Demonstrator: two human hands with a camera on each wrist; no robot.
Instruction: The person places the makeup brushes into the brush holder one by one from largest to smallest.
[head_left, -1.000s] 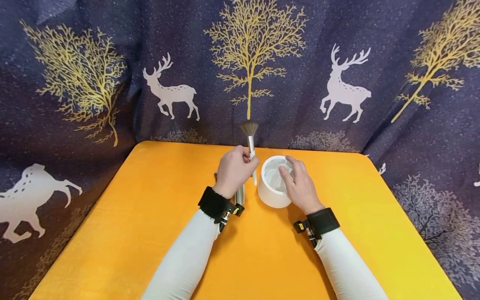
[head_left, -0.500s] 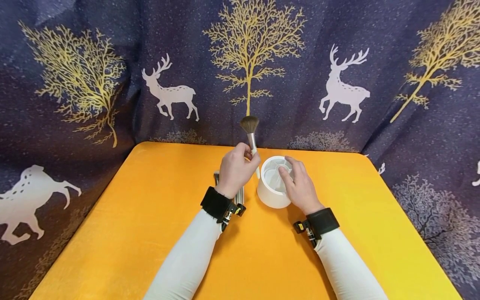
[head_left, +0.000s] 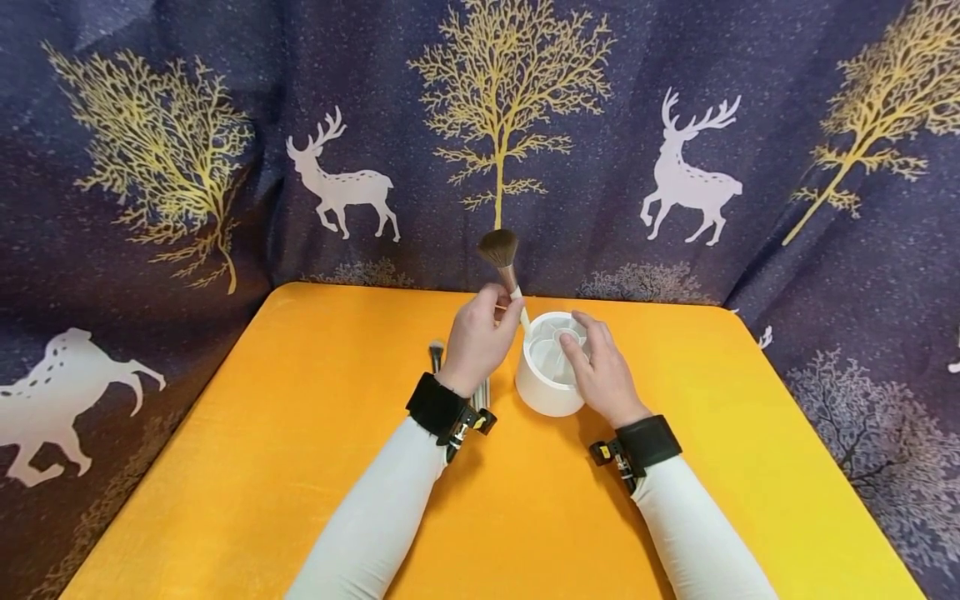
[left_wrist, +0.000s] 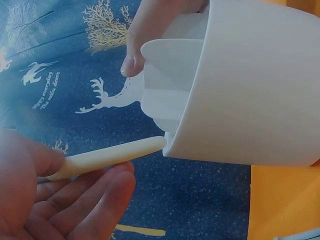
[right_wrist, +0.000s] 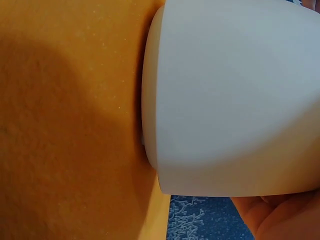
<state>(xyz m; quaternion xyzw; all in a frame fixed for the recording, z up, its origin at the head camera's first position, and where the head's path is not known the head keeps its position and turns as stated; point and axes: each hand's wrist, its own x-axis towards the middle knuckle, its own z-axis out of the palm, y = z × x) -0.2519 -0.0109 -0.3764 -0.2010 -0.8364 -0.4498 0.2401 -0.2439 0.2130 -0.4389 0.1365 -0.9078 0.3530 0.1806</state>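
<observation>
My left hand (head_left: pixel 480 343) pinches a makeup brush (head_left: pixel 499 248) by its pale handle, fluffy brown bristles up. In the left wrist view the handle (left_wrist: pixel 112 156) lies between thumb and fingers, its tip right at the holder's rim. The white round brush holder (head_left: pixel 550 398) stands on the table, with clear dividers (left_wrist: pixel 172 70) inside that rise above the rim. My right hand (head_left: pixel 606 379) grips the holder at its right side, the thumb over the opening. The right wrist view is mostly filled by the holder's wall (right_wrist: pixel 240 95).
Several more brushes (head_left: pixel 437 356) lie on the orange table (head_left: pixel 300 433) left of the holder, partly hidden under my left hand and wrist. A dark blue curtain (head_left: pixel 450 167) with deer and trees hangs behind the table's back edge.
My left hand has moved a little right and up with the brush, bringing the handle's lower end to the holder's rim. The right hand and holder have stayed put.
</observation>
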